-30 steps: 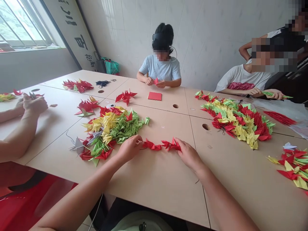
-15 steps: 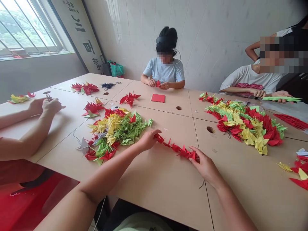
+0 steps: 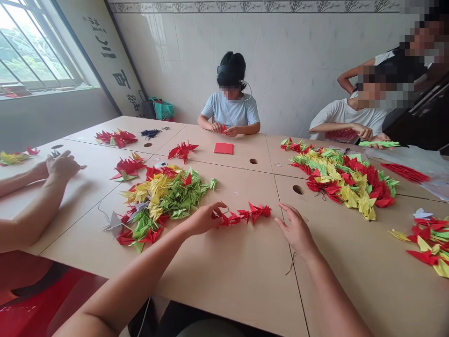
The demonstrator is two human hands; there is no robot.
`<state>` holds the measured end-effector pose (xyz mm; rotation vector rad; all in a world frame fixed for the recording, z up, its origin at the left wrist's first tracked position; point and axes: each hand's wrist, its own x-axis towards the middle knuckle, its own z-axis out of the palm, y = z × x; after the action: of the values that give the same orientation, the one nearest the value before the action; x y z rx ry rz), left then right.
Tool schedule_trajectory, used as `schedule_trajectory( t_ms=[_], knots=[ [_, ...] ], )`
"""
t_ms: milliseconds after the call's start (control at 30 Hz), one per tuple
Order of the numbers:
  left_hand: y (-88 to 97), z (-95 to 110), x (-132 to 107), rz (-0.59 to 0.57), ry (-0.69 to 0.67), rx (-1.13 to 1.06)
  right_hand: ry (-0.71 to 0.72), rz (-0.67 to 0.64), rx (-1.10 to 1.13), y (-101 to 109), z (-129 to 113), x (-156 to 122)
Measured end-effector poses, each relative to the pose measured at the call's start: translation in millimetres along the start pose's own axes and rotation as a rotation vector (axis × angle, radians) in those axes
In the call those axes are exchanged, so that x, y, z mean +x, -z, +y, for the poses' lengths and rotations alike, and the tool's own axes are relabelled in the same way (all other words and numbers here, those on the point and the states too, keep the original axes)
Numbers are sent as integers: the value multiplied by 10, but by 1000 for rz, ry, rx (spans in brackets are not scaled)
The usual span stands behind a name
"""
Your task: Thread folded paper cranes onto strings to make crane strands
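Note:
A short string of red folded-paper cranes [image 3: 244,216] lies on the table in front of me. My left hand [image 3: 205,219] is at its left end, fingers curled round the last crane; the thumb side is partly hidden. A thin dark thread shows by those fingertips. Just past the right end of the string, my right hand [image 3: 295,231] hovers with fingers and thumb apart, touching nothing. Below it a short loose cord [image 3: 291,264] lies near the table seam. To the left is a big heap of green, yellow and red paper cranes [image 3: 182,194].
Another long heap of paper cranes [image 3: 356,175] lies to the right, with a smaller pile [image 3: 430,241] nearer me. Red paper [image 3: 223,148] rests before a person [image 3: 229,110] opposite. A co-worker's hands [image 3: 61,166] are at left. Round holes [image 3: 298,189] pierce the table [image 3: 224,281].
My right hand has let go of the string's right end and opened. The string now lies lower on the table, drawn together and shifted left. The whole view has tilted up slightly.

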<state>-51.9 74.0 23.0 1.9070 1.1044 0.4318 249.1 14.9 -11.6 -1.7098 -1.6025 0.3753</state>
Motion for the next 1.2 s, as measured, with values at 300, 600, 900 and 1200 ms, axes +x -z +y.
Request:
schedule_trajectory(
  t_ms=[300,600,900,1200],
  knots=[
    [-304,-168,-315,183,-130,370,25,-126,-84,-292,-37,24],
    [-290,-143,-343,141,-82,302,-56,-126,9,-293,-57,160],
    [-221,50,-539,162,42,-328,-141,-103,339,-62,-38,53],
    [-228,179,-419,207,280,-968,-347,1,695,-66,61,42]
  ],
)
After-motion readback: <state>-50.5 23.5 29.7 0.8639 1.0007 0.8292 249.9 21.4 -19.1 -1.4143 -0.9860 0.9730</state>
